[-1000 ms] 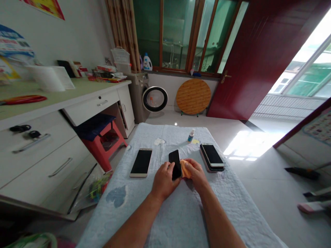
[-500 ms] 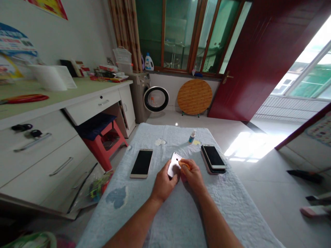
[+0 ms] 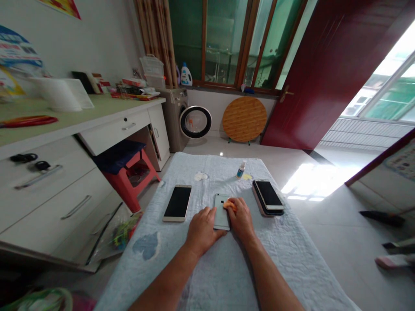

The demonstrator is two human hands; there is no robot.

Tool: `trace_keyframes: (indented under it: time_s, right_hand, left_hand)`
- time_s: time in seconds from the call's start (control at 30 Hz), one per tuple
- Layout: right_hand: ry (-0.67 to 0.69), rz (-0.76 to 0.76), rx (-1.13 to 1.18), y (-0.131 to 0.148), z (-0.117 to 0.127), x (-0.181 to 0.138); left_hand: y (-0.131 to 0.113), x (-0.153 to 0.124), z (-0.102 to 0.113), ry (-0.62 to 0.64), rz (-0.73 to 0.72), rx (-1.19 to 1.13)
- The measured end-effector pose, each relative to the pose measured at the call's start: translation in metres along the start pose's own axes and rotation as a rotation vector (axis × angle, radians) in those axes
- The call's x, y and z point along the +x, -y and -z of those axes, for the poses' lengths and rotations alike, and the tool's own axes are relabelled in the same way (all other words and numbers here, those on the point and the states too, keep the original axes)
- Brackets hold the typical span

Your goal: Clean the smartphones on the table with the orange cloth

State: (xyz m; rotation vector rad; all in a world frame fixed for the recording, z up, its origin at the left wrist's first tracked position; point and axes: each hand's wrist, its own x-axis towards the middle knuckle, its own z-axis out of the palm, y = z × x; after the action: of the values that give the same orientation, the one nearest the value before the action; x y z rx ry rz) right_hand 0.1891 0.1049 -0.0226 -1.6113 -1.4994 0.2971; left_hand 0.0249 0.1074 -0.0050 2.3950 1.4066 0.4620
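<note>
A silver phone [image 3: 221, 211] lies back side up on the pale blue cloth [image 3: 227, 268] that covers the table. My left hand [image 3: 201, 231] grips its lower left edge and holds it down. My right hand [image 3: 239, 220] presses a small orange cloth [image 3: 230, 205] onto the phone's back, fingers closed around the cloth. A gold phone [image 3: 177, 202] lies screen up to the left. A stack of phones [image 3: 267, 197] lies to the right.
A small spray bottle [image 3: 240, 169], a yellow scrap and white cotton pads [image 3: 200, 176] sit at the table's far end. A white desk with drawers [image 3: 61, 172] and a red stool [image 3: 126, 172] stand to the left. A washing machine [image 3: 181, 121] and a round wooden tabletop [image 3: 244, 119] stand by the far wall.
The phone was turned over from its black screen to its silver back and laid flat on the cloth. My right hand moved the orange cloth onto the back.
</note>
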Motion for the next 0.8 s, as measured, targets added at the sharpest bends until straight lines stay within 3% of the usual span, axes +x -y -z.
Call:
trace_keyframes:
  time_s: [0.23,0.67,0.8]
  right_hand:
    - [0.060,-0.014,-0.079,-0.001,0.002,-0.001]
    - [0.499,0.038,0.049,0.028,0.034,-0.006]
    - [0.519,0.041,0.056,0.024,0.036,-0.004]
  left_hand:
    - [-0.002,0.001,0.003,-0.028,0.011,0.040]
    - [-0.004,0.001,0.000,-0.098,0.020,0.089]
    - [-0.005,0.002,0.002,-0.049,-0.007,0.094]
